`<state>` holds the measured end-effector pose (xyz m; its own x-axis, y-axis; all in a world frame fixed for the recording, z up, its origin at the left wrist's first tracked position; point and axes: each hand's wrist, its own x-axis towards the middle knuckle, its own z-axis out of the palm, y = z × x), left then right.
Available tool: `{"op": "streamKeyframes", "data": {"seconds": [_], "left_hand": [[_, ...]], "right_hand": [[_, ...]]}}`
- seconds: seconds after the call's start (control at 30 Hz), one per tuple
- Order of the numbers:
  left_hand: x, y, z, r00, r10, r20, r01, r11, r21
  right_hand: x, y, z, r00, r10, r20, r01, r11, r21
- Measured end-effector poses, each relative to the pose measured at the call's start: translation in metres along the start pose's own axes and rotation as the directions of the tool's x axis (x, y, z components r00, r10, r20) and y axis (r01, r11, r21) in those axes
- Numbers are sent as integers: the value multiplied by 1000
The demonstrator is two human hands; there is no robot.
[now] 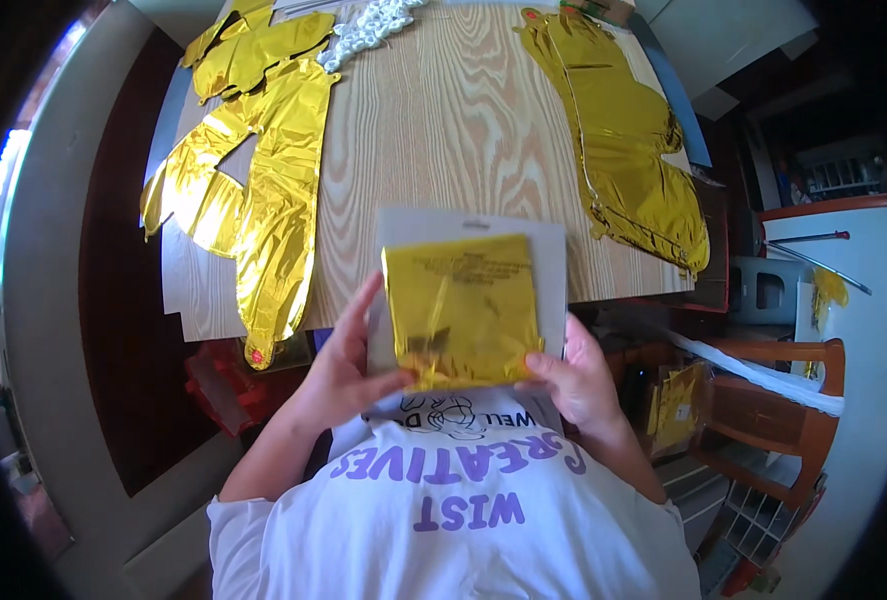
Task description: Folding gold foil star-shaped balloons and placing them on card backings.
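Between my two hands is a folded gold foil balloon (463, 310), lying flat against a white backing card (551, 260) with a slot at its top. Small dark print marks the foil. My left hand (351, 365) grips the left edge, its thumb across the lower left corner. On the other side, my right hand (578, 375) pinches the lower right corner with the thumb on the foil. The fingers behind the card are mostly hidden. The card is held in front of my chest, at the near edge of the wooden table (433, 130).
Flat gold foil balloons lie along the table's left (283, 190) and right (623, 130) sides. A white beaded bundle (373, 30) sits at the far edge. To the right stand a brown wooden chair (763, 420) and a grey stool (763, 285). A red object (225, 385) is below the table's left corner.
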<state>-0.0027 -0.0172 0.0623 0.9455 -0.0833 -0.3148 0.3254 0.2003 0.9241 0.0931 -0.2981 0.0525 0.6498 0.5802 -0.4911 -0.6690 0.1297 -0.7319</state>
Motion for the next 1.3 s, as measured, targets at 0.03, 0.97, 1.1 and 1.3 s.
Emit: {"op": "streamKeyframes", "data": {"seconds": [0.03, 0.97, 1.1, 1.3], "left_hand": [[2, -4, 0, 999, -48, -19, 43, 973, -226], [9, -40, 10, 968, 162, -189, -126, 974, 191], [1, -17, 15, 957, 240, -163, -194, 947, 257], [10, -28, 9, 965, 41, -261, 25, 969, 247]], "right_hand": [[2, 1, 0, 999, -27, -30, 26, 999, -21], [10, 7, -24, 976, -198, -95, 190, 978, -89], [2, 13, -24, 949, -293, -121, 275, 951, -144], [13, 9, -12, 973, -228, -23, 228, 974, -16]]}}
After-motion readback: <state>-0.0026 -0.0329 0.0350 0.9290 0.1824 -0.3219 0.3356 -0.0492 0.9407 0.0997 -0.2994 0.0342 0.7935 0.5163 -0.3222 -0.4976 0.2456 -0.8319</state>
